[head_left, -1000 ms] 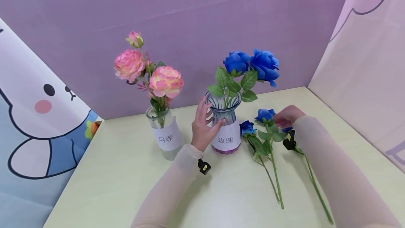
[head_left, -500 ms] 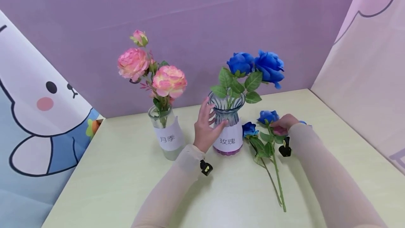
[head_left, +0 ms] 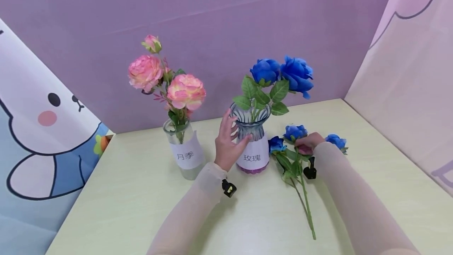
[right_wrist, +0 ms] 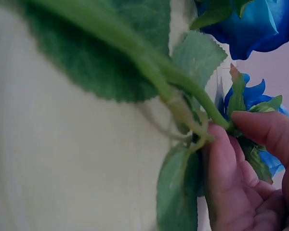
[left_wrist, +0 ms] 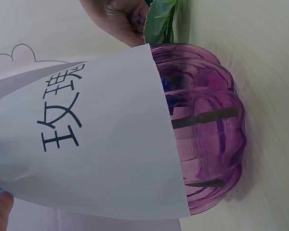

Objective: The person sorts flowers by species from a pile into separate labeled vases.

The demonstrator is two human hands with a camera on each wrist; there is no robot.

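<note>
My left hand (head_left: 229,147) holds the blue-purple glass vase (head_left: 255,130) at its left side, thumb across the front. The vase stands upright with a white paper label (left_wrist: 101,144) round it and two blue roses (head_left: 297,74) in it. On the table to its right, my right hand (head_left: 308,143) pinches a blue rose (head_left: 295,132) between thumb and finger, on the green stem (right_wrist: 202,96) just below the bloom. Another blue rose (head_left: 277,145) lies close to its left, the two stems nearly together. A third blue rose (head_left: 336,141) lies beyond my right wrist, its stem hidden by the sleeve.
A clear glass vase (head_left: 191,172) with pink flowers (head_left: 185,91) stands left of the blue-purple one, labelled too. Behind the table (head_left: 116,207) rises a purple backdrop (head_left: 219,30). Cartoon-printed sheets hang at left and right.
My right hand has moved left, away from the rightmost rose, and now pinches the middle rose's stem. That rose has shifted slightly. My left hand stays on the vase.
</note>
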